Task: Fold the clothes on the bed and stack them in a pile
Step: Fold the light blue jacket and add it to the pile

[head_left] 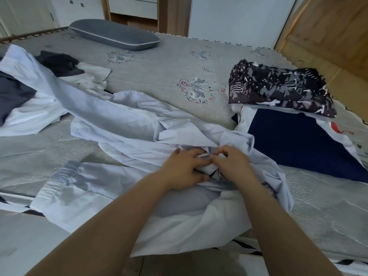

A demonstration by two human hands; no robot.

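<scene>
A crumpled pale blue-white garment [139,128] lies spread over the near middle of the bed, trailing off to the far left. My left hand [184,170] and my right hand [232,165] meet at a bunched part of it near the front edge, fingers curled and pinching the cloth. At the right a folded dark patterned garment [278,88] sits on top of a navy and white folded piece [298,142]. More unfolded clothes, dark grey [57,62] and white [93,76], lie heaped at the far left.
The bed [159,76] has a grey cover with flower prints. A grey pillow [113,36] lies at the far edge. A wooden door [328,30] and white cabinets stand behind; the floor shows below the bed's near edge.
</scene>
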